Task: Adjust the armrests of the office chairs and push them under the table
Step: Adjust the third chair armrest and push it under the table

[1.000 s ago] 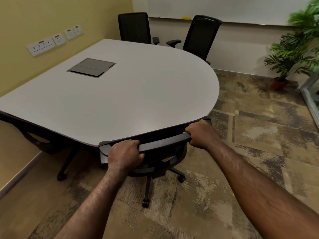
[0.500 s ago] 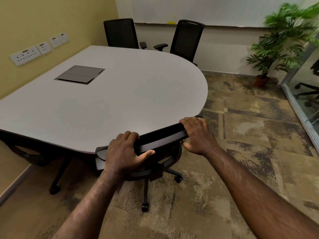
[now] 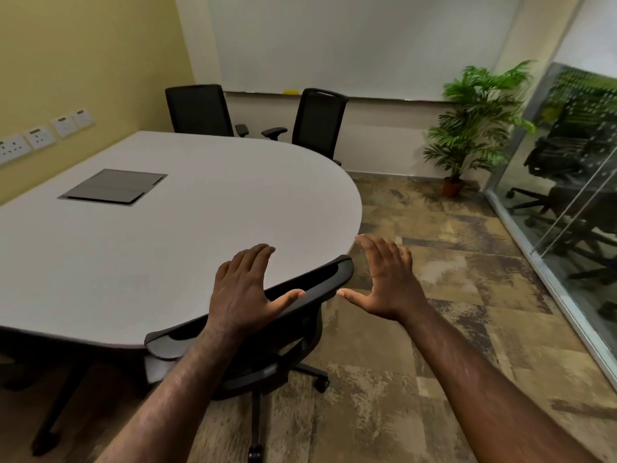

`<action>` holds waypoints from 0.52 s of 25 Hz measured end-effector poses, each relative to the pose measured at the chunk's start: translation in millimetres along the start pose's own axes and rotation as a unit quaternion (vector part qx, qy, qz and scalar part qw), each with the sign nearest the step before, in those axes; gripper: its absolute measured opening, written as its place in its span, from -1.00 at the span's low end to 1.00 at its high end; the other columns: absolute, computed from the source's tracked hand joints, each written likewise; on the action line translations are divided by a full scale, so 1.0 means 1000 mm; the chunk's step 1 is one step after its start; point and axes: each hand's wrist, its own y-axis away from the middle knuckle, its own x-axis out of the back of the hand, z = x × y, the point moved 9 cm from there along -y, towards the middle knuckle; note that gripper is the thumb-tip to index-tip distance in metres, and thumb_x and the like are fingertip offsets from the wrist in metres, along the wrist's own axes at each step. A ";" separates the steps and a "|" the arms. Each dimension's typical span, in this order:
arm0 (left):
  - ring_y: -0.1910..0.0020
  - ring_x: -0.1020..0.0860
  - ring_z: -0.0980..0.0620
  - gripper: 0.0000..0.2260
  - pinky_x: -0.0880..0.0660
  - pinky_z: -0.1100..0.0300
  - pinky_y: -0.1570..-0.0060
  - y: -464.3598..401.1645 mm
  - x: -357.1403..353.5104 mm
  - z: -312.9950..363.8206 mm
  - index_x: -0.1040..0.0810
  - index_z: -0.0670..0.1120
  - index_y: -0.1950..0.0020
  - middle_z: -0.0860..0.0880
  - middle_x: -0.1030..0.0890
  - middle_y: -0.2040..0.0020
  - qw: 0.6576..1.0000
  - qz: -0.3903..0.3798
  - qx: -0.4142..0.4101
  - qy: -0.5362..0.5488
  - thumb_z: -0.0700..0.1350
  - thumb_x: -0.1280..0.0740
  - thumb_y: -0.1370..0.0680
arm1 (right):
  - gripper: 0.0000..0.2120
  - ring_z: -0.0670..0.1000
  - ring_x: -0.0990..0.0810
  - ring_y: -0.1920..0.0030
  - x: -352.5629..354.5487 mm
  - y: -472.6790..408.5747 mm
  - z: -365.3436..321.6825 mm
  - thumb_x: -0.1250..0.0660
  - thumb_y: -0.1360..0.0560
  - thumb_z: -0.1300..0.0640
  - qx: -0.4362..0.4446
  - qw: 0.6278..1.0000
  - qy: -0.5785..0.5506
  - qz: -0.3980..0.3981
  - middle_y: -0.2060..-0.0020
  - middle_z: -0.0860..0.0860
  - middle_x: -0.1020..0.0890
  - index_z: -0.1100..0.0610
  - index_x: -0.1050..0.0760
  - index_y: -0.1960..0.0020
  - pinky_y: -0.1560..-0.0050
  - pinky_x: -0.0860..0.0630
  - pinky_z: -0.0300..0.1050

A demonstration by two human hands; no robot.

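Note:
A black office chair (image 3: 320, 279) stands pushed in at the near edge of the white table (image 3: 160, 248), its backrest top against the rim and its seat hidden under the tabletop. My left hand (image 3: 243, 292) hovers over the backrest top with fingers spread, holding nothing. My right hand (image 3: 387, 279) is lifted just right of the backrest, palm forward and fingers apart. Two more black chairs, one on the left (image 3: 198, 110) and one on the right (image 3: 320, 123), stand at the table's far side with their armrests showing above the tabletop.
A grey cable hatch (image 3: 113, 187) is set in the tabletop. Wall sockets (image 3: 40, 137) line the yellow wall on the left. A potted palm (image 3: 474, 128) stands in the far right corner beside a glass partition (image 3: 567, 208). Patterned carpet (image 3: 450, 295) covers the floor to the right.
Both hands have let go of the near chair's backrest and lifted off with fingers spread. The view has swung up and to the right.

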 end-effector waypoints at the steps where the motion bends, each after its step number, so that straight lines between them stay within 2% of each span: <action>1: -0.40 -0.33 -0.02 -0.17 -0.30 -0.06 -0.31 -0.009 -0.003 0.010 -0.30 -0.01 -0.45 0.00 -0.39 -0.44 1.000 0.004 -0.004 0.001 0.53 -0.12 -0.39 | -0.09 0.05 -0.23 -0.39 0.008 -0.002 0.014 -0.24 -0.32 -0.48 -0.012 1.000 -0.007 0.011 -0.40 0.00 -0.30 0.04 -0.16 -0.46 -0.39 -0.08 0.17; 5: -0.45 -0.26 0.01 -0.18 -0.23 -0.03 -0.36 -0.048 -0.018 0.056 -0.27 0.01 -0.48 0.03 -0.35 -0.47 1.000 0.012 -0.026 0.007 0.52 -0.12 -0.40 | -0.08 0.05 -0.20 -0.41 0.034 -0.009 0.079 -0.16 -0.34 -0.52 -0.054 0.998 0.006 0.041 -0.43 0.02 -0.28 0.06 -0.13 -0.47 -0.39 -0.08 0.19; 9: -0.46 -0.25 0.01 -0.18 -0.21 -0.02 -0.37 -0.094 -0.037 0.112 -0.26 0.01 -0.49 0.02 -0.35 -0.48 0.998 0.028 -0.046 0.020 0.51 -0.13 -0.41 | -0.13 0.04 -0.13 -0.45 0.057 -0.013 0.147 -0.14 -0.39 -0.47 -0.077 0.995 0.022 0.055 -0.48 0.03 -0.24 0.05 -0.10 -0.49 -0.42 -0.02 0.18; 13: -0.47 -0.25 -0.02 -0.19 -0.22 -0.08 -0.38 -0.138 -0.066 0.171 -0.24 0.01 -0.50 0.00 -0.34 -0.49 0.996 0.037 -0.062 0.043 0.51 -0.10 -0.42 | -0.21 0.06 -0.14 -0.46 0.079 -0.012 0.214 -0.16 -0.45 -0.38 -0.091 0.992 0.054 0.063 -0.49 0.04 -0.22 0.07 -0.12 -0.50 -0.43 -0.01 0.17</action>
